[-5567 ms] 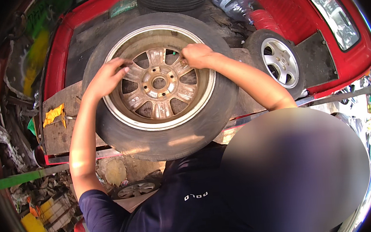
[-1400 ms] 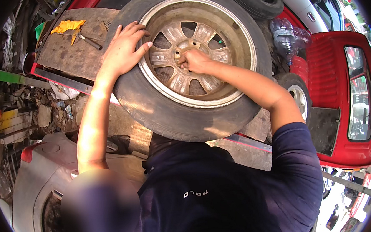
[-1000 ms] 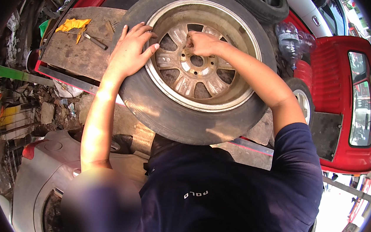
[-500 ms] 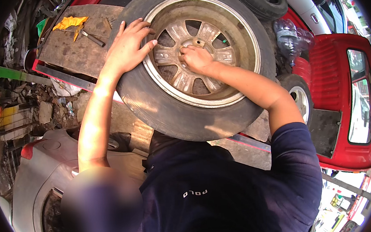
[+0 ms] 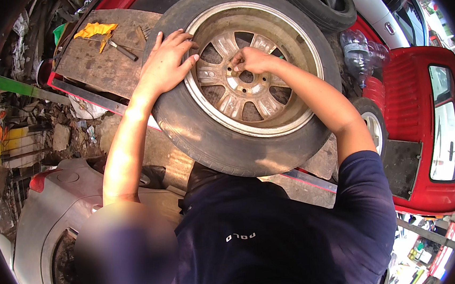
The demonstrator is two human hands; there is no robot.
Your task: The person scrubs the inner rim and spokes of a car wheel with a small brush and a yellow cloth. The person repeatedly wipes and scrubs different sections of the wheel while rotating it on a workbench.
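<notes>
A large black tire [image 5: 220, 156] lies flat before me, mounted on a dull silver alloy wheel [image 5: 230, 107] with thick spokes. My left hand [image 5: 168, 64] rests open on the tire's left side, its fingertips near the rim's edge. At the hub, my right hand [image 5: 258, 60] is closed, with thumb and fingers pinched together beside a bolt hole. Whatever those fingertips may hold is hidden or too small to make out. Below them, the round centre hole and several bolt holes show.
A worn wooden board [image 5: 101, 69] bears a yellow cloth [image 5: 96, 30] and a tool with a dark handle [image 5: 126, 53]. Beyond lies another tire [image 5: 315, 1]. Clear plastic bottles [image 5: 356, 51] and a smaller wheel [image 5: 371, 122] stand on the right, near a red vehicle [image 5: 410, 87].
My right hand has shifted upward across the hub, uncovering the centre hole and the lower bolt holes. The left hand keeps its place on the tire. The whole view has shifted slightly.
</notes>
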